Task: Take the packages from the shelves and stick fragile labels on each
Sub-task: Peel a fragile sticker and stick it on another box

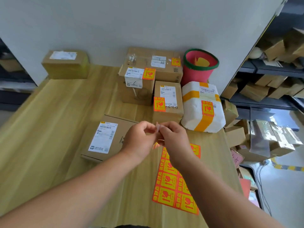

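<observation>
Left hand: the left hand (pixel 139 139) is raised above the table, fingers curled, thumb and forefinger pinched on a small pale slip (pixel 157 128).
Right hand: the right hand (pixel 174 139) meets it fingertip to fingertip, pinching the same slip from the right; both forearms reach in from the near edge.
Slip: thin, pale, partly hidden by fingers; whether it is a label or backing cannot be told.
Label sheet: an orange and yellow label sheet (pixel 172 186) lies flat on the table (pixel 49 129) under the right wrist.
Unlabelled box: a flat brown box (pixel 107 139) with a white shipping slip sits just left of the hands.
Labelled packages: a small box (pixel 167 99), a white foam parcel (pixel 202 107) and two boxes (pixel 139 86) farther off carry orange stickers.
Far left: a plain box (pixel 65 65) by the wall.
Bin: a red bin (pixel 199 66) far right.
</observation>
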The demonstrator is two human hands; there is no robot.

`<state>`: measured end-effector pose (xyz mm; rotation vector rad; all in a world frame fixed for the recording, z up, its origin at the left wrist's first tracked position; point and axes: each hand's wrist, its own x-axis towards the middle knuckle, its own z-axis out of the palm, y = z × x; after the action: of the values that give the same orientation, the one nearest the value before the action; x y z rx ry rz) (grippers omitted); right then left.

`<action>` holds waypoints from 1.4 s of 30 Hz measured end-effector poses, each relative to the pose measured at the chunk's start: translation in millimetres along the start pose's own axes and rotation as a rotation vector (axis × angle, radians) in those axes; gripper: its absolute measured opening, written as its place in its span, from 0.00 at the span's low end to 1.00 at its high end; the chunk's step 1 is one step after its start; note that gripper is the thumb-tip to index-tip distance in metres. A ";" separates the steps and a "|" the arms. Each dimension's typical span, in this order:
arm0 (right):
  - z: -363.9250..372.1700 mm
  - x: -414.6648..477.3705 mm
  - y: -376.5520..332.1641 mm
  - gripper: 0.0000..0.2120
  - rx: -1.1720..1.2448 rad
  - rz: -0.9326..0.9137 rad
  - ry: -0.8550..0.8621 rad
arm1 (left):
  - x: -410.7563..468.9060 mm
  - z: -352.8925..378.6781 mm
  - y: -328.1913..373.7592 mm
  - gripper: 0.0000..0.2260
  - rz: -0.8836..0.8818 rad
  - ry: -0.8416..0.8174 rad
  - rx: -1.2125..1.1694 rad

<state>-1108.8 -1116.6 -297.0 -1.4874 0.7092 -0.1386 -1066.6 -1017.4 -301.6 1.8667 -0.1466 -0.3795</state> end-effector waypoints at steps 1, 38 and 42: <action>9.2 -1.9 -1.4 0.07 0.011 0.003 -0.020 | 0.3 -9.8 -1.4 0.08 -0.017 -0.002 -0.028; 167.4 -7.5 26.4 0.12 -0.091 0.251 0.020 | 58.6 -173.2 -68.0 0.05 -0.252 -0.194 -0.166; 166.7 -4.8 25.5 0.13 -0.123 0.247 0.021 | 63.4 -175.0 -70.6 0.06 -0.239 -0.181 -0.085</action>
<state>-1036.2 -968.3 -331.8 -1.5026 0.9257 0.0788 -955.3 -855.0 -330.8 1.7686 -0.0284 -0.7095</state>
